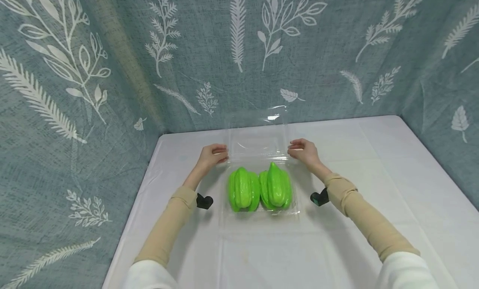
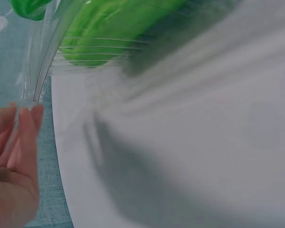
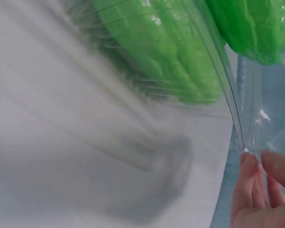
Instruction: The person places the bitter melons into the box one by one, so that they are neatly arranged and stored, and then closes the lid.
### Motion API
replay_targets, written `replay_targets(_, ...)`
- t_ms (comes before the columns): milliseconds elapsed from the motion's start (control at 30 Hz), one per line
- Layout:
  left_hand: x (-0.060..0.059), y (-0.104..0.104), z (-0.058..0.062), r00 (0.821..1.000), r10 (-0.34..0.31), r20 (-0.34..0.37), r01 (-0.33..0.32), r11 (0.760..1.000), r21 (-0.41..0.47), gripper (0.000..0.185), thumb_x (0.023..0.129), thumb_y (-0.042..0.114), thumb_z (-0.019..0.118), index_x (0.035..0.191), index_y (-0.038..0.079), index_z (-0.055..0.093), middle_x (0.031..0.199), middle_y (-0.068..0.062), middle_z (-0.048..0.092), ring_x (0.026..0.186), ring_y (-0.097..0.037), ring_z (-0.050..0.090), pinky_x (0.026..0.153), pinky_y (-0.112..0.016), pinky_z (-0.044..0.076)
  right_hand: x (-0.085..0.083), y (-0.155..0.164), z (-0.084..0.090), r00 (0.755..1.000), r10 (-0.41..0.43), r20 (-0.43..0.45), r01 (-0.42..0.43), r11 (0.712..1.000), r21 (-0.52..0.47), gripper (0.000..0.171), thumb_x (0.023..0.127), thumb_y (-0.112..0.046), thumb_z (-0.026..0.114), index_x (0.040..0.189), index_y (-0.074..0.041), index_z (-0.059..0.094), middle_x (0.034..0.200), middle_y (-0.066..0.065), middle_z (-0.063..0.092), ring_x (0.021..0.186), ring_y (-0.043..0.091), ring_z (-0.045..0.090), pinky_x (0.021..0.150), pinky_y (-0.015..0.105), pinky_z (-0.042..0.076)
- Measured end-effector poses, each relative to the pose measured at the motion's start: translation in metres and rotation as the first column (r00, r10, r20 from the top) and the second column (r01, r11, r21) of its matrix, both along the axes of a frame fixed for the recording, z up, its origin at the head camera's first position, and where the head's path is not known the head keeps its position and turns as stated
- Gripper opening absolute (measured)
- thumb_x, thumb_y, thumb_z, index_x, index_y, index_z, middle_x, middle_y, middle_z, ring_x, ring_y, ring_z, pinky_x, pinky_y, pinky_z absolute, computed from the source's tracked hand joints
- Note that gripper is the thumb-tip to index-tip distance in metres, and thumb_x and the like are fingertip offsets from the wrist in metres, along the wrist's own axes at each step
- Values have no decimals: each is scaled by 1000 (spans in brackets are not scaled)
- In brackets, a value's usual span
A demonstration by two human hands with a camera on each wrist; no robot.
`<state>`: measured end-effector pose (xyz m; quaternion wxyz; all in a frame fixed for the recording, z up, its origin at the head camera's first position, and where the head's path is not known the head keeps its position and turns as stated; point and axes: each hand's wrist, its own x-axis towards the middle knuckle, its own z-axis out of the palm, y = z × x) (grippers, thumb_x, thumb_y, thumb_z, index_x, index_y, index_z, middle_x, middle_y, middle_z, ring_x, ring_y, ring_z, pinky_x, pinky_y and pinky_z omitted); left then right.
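Clamshell lid (image 1: 258,133) raised, frame centre; left hand (image 1: 212,154), right hand (image 1: 304,150) each grip its side edges | two green chayotes (image 1: 259,188) in tray | white bench (image 1: 393,185)

No lettering, labels, brand marks or numbers can be read in any view. The clear plastic container (image 1: 258,147) carries no printed sticker, and the backdrop cloth (image 1: 75,72) behind the table bears only white leaf and fern patterns, no words.
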<state>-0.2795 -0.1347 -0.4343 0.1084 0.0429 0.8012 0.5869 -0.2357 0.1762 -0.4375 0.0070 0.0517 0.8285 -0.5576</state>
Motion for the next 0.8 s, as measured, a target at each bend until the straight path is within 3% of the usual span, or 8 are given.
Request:
replay_targets(200,-6,6,-2,979,31,-202,-59,989,-132,27,83,5,62,109,-2,60,113,-17,60,95,-29,61,80,-33,52,-3,12,-1,987,2,-161,12,996,86,27,81,-5,64,105,5,56,102,21,62,89,31,62,74,28,53)
replay_targets(300,-6,7,-3,966,45,-256,-83,986,-141,25,83,8,64,106,0,63,112,-13,62,95,-28,61,81,-35,52,-2,17,-3,970,27,-242,7,990,141,21,80,-5,66,98,3,58,96,19,63,85,29,62,73,31,53)
replay_targets(433,-5,5,-4,959,33,-281,-62,993,-98,24,81,8,65,103,-3,64,110,-13,63,94,-27,62,81,-33,52,2,23,-7,933,95,-347,-17,975,222,14,79,-6,67,90,-1,60,88,15,65,80,26,63,72,33,53)
replay_targets(567,0,-1,-3,966,-16,-257,2,998,-55,20,82,6,64,98,-6,64,108,-17,62,94,-28,61,80,-30,52,9,30,-10,850,226,-475,-39,927,373,8,78,-4,68,81,-3,61,80,10,66,75,23,63,69,34,54)
replay_targets(700,9,-7,1,976,-80,-201,66,995,-75,20,86,5,59,101,-6,63,109,-20,61,98,-29,59,83,-30,51,16,38,-13,746,371,-554,6,827,562,11,73,1,71,78,-5,63,79,8,66,74,23,63,66,36,53)
replay_targets(800,17,-11,5,988,-127,-82,123,991,-60,28,90,10,53,113,-6,57,117,-22,56,105,-31,55,87,-33,49,17,43,-14,670,472,-573,36,750,660,14,71,2,71,82,-5,66,81,8,67,75,22,61,64,35,52)
